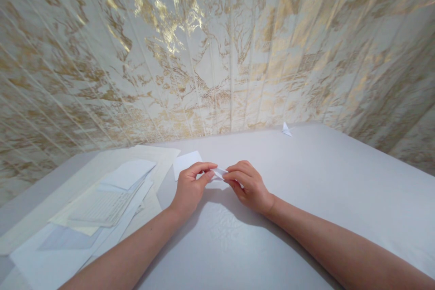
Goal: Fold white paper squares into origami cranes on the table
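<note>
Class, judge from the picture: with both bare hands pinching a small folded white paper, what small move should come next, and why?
Probably press the small folded white paper flatter with the fingertips: the left hand and right hand grip its opposite ends, and its layers seem to stand slightly apart.

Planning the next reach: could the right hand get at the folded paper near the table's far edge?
Probably yes: nothing visible stands between the right hand and the far folded paper, though its fingers are pinching another folded paper.
</note>
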The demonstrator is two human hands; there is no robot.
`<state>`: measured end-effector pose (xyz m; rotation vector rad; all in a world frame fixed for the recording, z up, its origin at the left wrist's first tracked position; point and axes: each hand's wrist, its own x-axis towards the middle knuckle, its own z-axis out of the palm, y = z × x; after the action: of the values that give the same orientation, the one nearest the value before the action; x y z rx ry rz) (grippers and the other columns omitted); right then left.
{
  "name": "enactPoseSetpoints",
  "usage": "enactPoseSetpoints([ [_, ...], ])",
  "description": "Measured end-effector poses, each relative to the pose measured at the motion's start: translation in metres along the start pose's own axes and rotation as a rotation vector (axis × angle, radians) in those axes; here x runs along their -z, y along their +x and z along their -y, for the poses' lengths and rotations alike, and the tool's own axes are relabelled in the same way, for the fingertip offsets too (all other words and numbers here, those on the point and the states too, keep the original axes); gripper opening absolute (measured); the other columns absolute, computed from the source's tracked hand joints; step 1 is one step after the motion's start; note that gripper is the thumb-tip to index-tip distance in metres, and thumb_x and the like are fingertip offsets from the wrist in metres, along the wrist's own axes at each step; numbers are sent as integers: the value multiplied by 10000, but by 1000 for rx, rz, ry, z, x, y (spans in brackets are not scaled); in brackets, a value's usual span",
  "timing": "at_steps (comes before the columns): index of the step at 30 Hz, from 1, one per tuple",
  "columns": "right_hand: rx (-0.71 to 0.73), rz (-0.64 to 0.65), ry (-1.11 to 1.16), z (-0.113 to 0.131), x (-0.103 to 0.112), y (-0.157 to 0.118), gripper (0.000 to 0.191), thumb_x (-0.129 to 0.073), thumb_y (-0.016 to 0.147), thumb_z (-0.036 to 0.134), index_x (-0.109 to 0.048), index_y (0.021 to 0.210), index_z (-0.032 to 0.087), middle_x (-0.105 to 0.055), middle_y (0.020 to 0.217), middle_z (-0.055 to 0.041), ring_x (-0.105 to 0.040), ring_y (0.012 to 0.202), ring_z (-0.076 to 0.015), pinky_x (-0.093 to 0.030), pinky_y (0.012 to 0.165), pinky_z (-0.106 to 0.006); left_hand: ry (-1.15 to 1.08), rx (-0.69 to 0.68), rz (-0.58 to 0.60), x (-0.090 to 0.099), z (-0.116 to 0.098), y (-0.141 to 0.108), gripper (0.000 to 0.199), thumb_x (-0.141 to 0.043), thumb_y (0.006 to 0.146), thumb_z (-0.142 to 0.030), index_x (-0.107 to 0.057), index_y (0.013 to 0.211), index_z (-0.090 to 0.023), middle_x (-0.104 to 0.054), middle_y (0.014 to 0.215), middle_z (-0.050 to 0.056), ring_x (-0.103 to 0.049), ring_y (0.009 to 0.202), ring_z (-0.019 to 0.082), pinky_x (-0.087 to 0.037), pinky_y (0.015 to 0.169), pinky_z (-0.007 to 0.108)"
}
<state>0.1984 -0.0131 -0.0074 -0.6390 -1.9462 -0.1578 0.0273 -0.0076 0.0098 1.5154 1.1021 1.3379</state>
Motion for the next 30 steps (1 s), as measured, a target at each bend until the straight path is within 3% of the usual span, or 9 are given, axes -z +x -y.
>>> enactPoseSetpoints([
  [12, 6, 4, -8, -1, 1, 0, 139, -477, 827, 87, -567, 840, 192, -648, 762, -56, -573, 687, -151, -448, 646, -307, 249, -108, -23, 3, -8, 5, 76, -626, 648, -171, -689, 658, -214, -690, 702, 3, -597, 703, 180, -443, 729, 292],
  [18, 0, 9, 3, 0, 1, 1, 143, -463, 836, 104, -571, 840, 198, -648, 761, -57, -576, 692, -157, -446, 645, -304, 436, -367, 37, 7, -5, 8, 128, -559, 735, -152, -657, 677, -212, -657, 706, 8, -586, 705, 163, -440, 700, 279],
  [23, -16, 7, 41, 2, 1, 1, 136, -473, 835, 107, -572, 844, 199, -653, 766, -55, -583, 698, -155, -451, 654, -299, 622, -596, -21, 9, -3, 6, 169, -515, 778, -121, -636, 689, -197, -568, 723, 19, -529, 742, 165, -425, 696, 293],
  [30, -98, 0, 58, 1, 1, 0, 110, -508, 829, 120, -583, 809, 197, -657, 759, -50, -594, 710, -155, -464, 667, -297, 715, -719, 11, 12, -5, 8, 115, -570, 792, -185, -662, 724, -199, -536, 716, 18, -488, 741, 170, -392, 701, 321],
])
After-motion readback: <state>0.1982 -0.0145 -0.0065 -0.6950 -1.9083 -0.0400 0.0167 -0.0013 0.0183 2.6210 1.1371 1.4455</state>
